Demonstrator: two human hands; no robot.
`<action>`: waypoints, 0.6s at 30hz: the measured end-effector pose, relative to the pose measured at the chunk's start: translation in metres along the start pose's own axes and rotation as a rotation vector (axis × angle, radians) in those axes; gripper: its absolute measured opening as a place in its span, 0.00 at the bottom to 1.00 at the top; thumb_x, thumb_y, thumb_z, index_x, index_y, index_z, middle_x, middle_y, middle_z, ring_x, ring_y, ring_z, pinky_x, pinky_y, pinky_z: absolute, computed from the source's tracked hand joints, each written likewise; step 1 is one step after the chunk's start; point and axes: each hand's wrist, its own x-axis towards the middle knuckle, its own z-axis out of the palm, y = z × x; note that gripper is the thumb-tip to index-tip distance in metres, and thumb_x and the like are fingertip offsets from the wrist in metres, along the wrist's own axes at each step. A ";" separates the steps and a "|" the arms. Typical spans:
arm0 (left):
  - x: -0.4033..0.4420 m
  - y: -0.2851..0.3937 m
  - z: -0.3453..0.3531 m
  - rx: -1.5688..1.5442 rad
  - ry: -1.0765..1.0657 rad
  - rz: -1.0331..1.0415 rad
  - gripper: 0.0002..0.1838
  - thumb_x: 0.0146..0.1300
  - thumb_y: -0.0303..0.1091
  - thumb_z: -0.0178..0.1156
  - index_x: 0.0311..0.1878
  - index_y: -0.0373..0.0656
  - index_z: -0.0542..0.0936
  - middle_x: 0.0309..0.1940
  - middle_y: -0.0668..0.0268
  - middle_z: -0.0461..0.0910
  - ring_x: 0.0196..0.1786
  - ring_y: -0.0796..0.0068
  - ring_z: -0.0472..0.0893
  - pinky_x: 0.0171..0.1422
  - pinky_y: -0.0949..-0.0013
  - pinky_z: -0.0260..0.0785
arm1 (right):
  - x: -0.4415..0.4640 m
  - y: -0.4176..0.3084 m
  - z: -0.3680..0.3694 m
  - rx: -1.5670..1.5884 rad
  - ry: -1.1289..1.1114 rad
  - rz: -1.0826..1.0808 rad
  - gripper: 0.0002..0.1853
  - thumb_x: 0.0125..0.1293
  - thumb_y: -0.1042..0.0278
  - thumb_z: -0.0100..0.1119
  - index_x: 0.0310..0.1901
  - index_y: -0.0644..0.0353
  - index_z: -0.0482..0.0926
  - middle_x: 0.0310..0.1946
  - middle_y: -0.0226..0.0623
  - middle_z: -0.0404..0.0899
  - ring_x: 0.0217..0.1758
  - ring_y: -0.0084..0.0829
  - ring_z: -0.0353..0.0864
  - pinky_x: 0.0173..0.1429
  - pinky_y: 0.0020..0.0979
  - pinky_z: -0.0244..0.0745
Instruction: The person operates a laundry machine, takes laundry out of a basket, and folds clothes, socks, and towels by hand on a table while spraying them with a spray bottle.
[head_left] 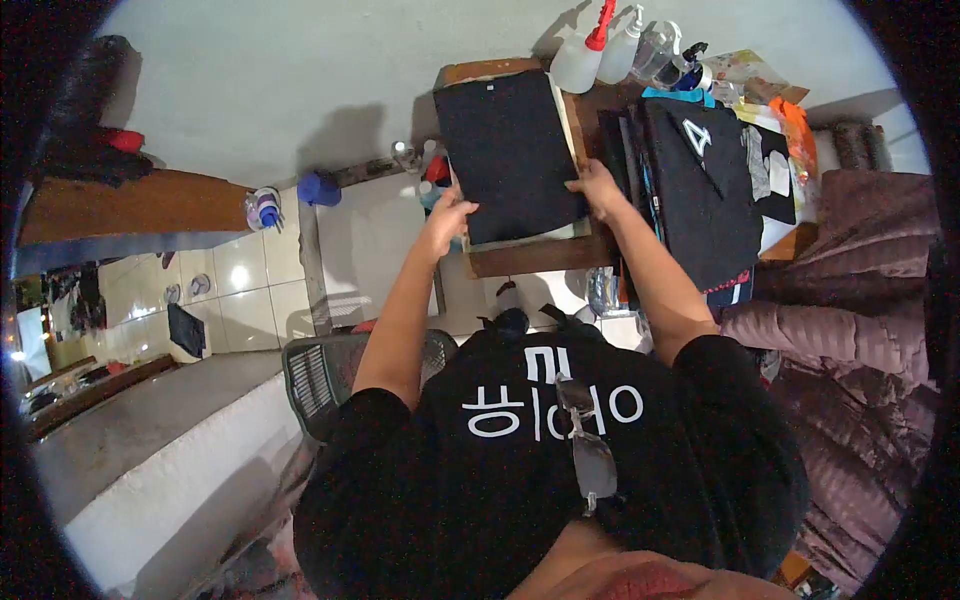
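A folded black cloth [512,155] lies flat on top of a pale layer on a wooden board [540,257], with a small light label near its top edge. My left hand [449,222] is at the cloth's lower left edge, thumb over the fabric and fingers along the side. On the right edge, my right hand [597,189] has its thumb on the cloth and its fingers bent around the border. Beside it sits a stack of folded dark garments [700,190], the top one marked with a white 4.
Spray and pump bottles [577,64] stand behind, against the wall. A blue cup [320,188] is at the left, near a wooden shelf [140,212]. A chair [315,375] stands by my left arm. Purple fabric [860,260] hangs at the right.
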 end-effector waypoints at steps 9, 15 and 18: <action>0.047 -0.033 -0.011 0.195 0.269 0.062 0.26 0.53 0.27 0.64 0.54 0.33 0.67 0.40 0.57 0.76 0.38 0.67 0.77 0.43 0.67 0.70 | -0.018 -0.016 0.018 -0.534 0.390 -0.334 0.20 0.54 0.68 0.63 0.47 0.64 0.70 0.37 0.53 0.79 0.42 0.50 0.79 0.46 0.41 0.72; 0.046 -0.038 -0.011 0.510 0.316 0.131 0.25 0.55 0.23 0.61 0.57 0.35 0.68 0.38 0.56 0.78 0.39 0.69 0.78 0.44 0.68 0.70 | -0.051 -0.003 0.020 -0.507 0.432 -0.400 0.21 0.56 0.71 0.60 0.50 0.60 0.65 0.36 0.53 0.79 0.42 0.53 0.78 0.44 0.45 0.71; 0.053 -0.044 -0.013 0.633 0.388 0.140 0.22 0.56 0.26 0.61 0.54 0.35 0.69 0.35 0.57 0.79 0.37 0.72 0.79 0.42 0.69 0.70 | -0.047 0.022 0.015 -0.530 0.351 -0.233 0.22 0.55 0.68 0.61 0.50 0.61 0.66 0.40 0.51 0.78 0.45 0.51 0.78 0.49 0.43 0.71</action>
